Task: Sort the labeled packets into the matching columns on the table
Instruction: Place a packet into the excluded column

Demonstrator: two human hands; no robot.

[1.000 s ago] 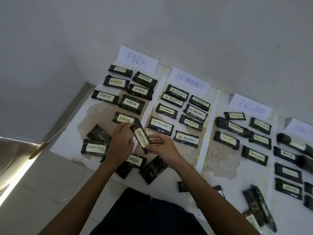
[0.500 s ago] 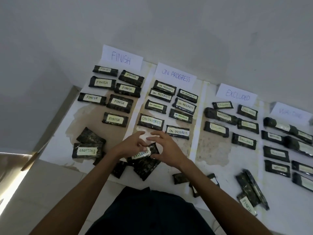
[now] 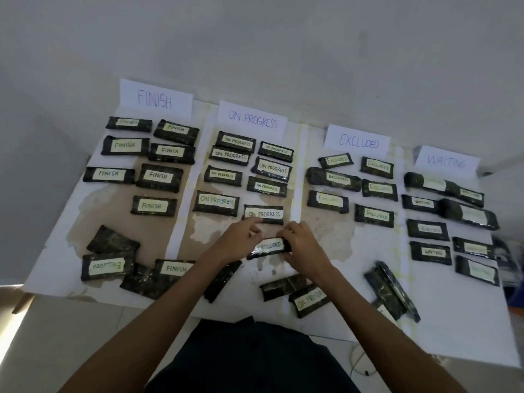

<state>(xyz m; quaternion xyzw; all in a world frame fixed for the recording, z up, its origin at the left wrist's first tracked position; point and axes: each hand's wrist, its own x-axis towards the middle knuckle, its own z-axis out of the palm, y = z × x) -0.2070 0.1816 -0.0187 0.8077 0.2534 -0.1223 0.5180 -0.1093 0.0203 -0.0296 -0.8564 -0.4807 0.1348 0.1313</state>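
At the centre of the frame both hands held one EXCLUDED packet [image 3: 269,247]: the left hand [image 3: 235,242] pinched its left end and the right hand [image 3: 303,245] curled round its right end. It lay just below the nearest ON PROGRESS packet [image 3: 263,214], left of the column under the EXCLUDED sign [image 3: 357,141]; whether it touched the worktop [image 3: 453,321] could not be told

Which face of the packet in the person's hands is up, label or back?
Label up: the held packet shows its white EXCLUDED label between the left hand and right hand.
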